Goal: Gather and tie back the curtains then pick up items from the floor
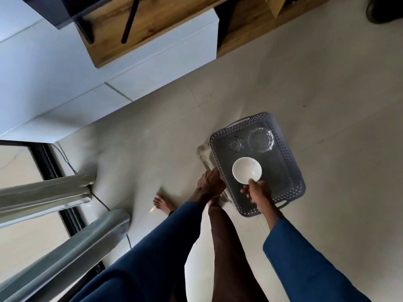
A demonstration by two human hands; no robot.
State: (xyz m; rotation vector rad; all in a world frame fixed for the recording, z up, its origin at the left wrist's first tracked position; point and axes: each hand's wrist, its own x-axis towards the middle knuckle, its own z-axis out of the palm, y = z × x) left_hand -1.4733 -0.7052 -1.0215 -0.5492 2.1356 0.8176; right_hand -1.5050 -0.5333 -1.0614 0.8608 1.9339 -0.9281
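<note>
A grey perforated plastic basket (290,149) is held above the tiled floor. My left hand (210,182) grips its left rim. My right hand (256,190) pinches the near edge of a small white bowl (246,172), which hangs over the basket's inside. Two clear glass pieces lie in the basket: a wide glass dish (260,140) and a small glass (235,144). At the left, gathered pale curtains (43,192) hang beside the window.
A wooden cabinet (152,25) with black handles stands against the white wall at the top. A black cable (102,201) runs along the floor near the curtains. My bare foot (162,204) is on the tiles. A dark object (383,12) lies at the top right.
</note>
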